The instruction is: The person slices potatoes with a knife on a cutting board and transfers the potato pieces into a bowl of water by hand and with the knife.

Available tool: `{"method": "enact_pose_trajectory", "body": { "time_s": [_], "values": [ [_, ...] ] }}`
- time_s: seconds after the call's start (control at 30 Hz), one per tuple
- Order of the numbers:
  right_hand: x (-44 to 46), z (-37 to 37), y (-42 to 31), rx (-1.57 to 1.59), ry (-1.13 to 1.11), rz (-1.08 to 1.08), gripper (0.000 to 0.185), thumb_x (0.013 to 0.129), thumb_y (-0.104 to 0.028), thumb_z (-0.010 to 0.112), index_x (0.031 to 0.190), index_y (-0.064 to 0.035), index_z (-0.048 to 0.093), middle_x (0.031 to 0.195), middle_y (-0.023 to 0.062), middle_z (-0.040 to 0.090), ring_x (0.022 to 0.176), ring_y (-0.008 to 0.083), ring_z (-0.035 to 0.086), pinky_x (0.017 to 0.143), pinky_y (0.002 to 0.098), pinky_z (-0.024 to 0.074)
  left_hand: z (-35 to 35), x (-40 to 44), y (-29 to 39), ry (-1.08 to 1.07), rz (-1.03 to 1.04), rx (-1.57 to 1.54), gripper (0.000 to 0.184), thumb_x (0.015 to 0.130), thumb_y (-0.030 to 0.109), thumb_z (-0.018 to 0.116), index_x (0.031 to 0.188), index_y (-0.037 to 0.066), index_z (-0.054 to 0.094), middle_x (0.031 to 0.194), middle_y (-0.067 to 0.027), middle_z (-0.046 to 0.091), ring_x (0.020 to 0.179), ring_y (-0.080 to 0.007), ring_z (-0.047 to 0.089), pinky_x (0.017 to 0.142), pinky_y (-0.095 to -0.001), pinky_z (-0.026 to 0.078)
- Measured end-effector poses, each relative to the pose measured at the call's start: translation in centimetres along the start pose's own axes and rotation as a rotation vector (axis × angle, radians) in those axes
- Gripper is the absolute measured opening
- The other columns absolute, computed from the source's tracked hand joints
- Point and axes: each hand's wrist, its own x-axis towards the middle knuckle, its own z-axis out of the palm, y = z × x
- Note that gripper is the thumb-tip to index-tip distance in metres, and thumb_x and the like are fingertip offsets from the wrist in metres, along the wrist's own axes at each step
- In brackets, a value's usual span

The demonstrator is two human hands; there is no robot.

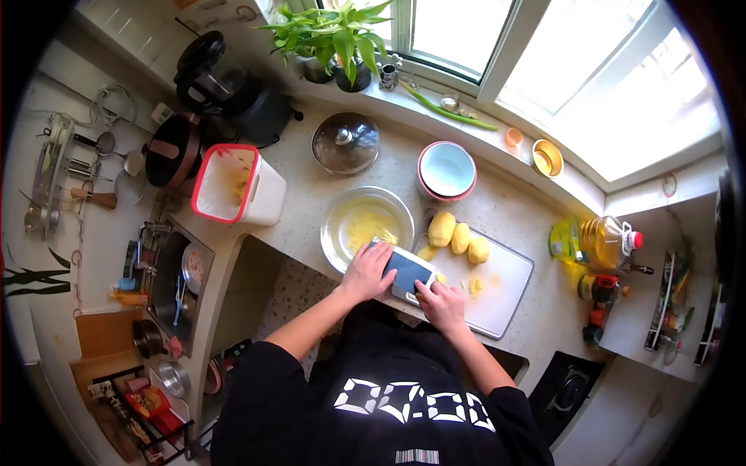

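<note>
A flat, white-framed vegetable slicer with a blue-grey face (408, 273) slants between my hands, its upper end at the rim of a glass bowl (329, 247). My left hand (368, 272) grips its upper left end, the fingers over the edge. At the lower right end, my right hand (443, 305) is closed on it. Pale yellow shreds (369, 223) lie in the bowl. A white cutting board (509, 283) beside my right hand carries several peeled potatoes (460, 237) and small yellow pieces (473, 287). The slicer's underside is hidden.
Stacked bowls (446, 171) and a glass lid (345, 144) stand behind. Left are a red-rimmed white bin (268, 190), a blender (221, 85) and a sink (186, 299). Right are an oil bottle (606, 241) and a stove (571, 386). Plants (342, 39) line the sill.
</note>
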Motion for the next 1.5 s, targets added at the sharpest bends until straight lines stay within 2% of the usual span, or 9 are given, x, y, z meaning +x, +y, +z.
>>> {"method": "enact_pose_trajectory", "body": {
  "time_s": [0.23,0.33,0.5,0.6,0.63,0.77,0.83,1.13,1.5],
  "values": [
    [0.9,1.1,-1.7,-0.014,-0.037,-0.075,0.034,0.084,-0.027,0.076,0.118,-0.0246,0.073,0.078,0.0004,0.06,0.065,0.0189,0.062,0.059,0.0367,0.044,0.4,1.8,-3.3,-0.123,-0.211,0.002,0.068,0.104,0.048,0.048,0.15,-0.002,0.048,0.154,-0.021,0.05,0.147,-0.0339,0.043,0.124,-0.0553,0.024],
    [0.3,0.7,-1.8,0.042,-0.033,-0.019,0.034,0.083,-0.025,0.075,0.117,-0.0229,0.072,0.077,0.0021,0.06,0.063,0.0215,0.062,0.058,0.0367,0.0449,-1.0,3.3,-3.9,0.109,-0.207,-0.045,0.067,0.105,0.046,0.048,0.151,-0.002,0.047,0.154,-0.0212,0.05,0.147,-0.0347,0.043,0.125,-0.0544,0.023],
    [-4.2,0.1,-0.4,0.341,0.031,0.39,0.027,0.086,-0.019,0.073,0.113,-0.0144,0.071,0.074,0.0088,0.065,0.064,0.0283,0.066,0.06,0.0406,0.0521,-4.1,5.2,0.2,0.478,-0.155,-0.324,0.042,0.098,0.019,0.057,0.136,0.001,0.062,0.137,-0.0192,0.063,0.128,-0.0357,0.059,0.109,-0.0425,0.047],
    [-9.1,0.8,2.0,0.493,0.025,0.735,0.022,0.091,-0.019,0.07,0.109,-0.0067,0.067,0.07,0.0139,0.067,0.064,0.0309,0.068,0.061,0.0423,0.0541,-3.2,5.6,3.0,0.372,-0.079,-0.376,0.036,0.095,0.013,0.06,0.128,0.0,0.066,0.127,-0.018,0.068,0.12,-0.0364,0.062,0.105,-0.0437,0.048],
    [-10.3,0.5,2.5,0.561,0.052,0.792,0.024,0.094,-0.023,0.071,0.105,-0.0029,0.065,0.067,0.0162,0.066,0.055,0.0293,0.065,0.056,0.0412,0.0524,-2.4,5.8,4.1,0.384,-0.056,-0.385,0.033,0.091,0.01,0.063,0.123,0.001,0.068,0.119,-0.0176,0.07,0.112,-0.0357,0.066,0.099,-0.0429,0.052],
    [-15.9,1.0,4.4,1.141,0.215,1.191,0.029,0.103,-0.026,0.066,0.088,-0.0074,0.051,0.06,0.0024,0.055,0.043,0.0134,0.056,0.038,0.0281,0.0447,3.4,5.1,6.3,0.082,-0.079,-0.555,0.035,0.091,0.012,0.065,0.124,0.002,0.068,0.115,-0.0173,0.071,0.103,-0.0291,0.071,0.091,-0.0378,0.056],
    [-18.2,1.4,5.3,1.173,0.288,1.266,0.026,0.103,-0.027,0.067,0.091,-0.0071,0.055,0.061,0.0028,0.056,0.042,0.0142,0.054,0.038,0.029,0.0448,6.6,4.4,7.2,-0.013,-0.129,-0.592,0.036,0.09,0.015,0.066,0.124,0.002,0.067,0.114,-0.0177,0.07,0.104,-0.0313,0.069,0.092,-0.0397,0.055],
    [-23.6,2.4,7.1,1.108,0.383,1.424,0.023,0.103,-0.028,0.066,0.096,-0.0066,0.06,0.062,0.0033,0.056,0.042,0.0151,0.054,0.039,0.0295,0.0457,15.2,3.9,7.9,-0.387,-0.603,-0.642,0.054,0.092,0.025,0.067,0.139,0.001,0.059,0.125,-0.0171,0.071,0.111,-0.0265,0.071,0.098,-0.0369,0.054],
    [-23.5,3.2,7.1,1.2,0.39,1.425,0.022,0.103,-0.027,0.066,0.099,-0.0062,0.062,0.063,0.003,0.057,0.044,0.0141,0.055,0.04,0.0287,0.0464,18.0,5.8,10.2,-0.331,-0.607,-0.721,0.047,0.092,0.022,0.065,0.134,-0.002,0.063,0.124,-0.0199,0.071,0.112,-0.0285,0.071,0.099,-0.0366,0.054]
  ]
}}
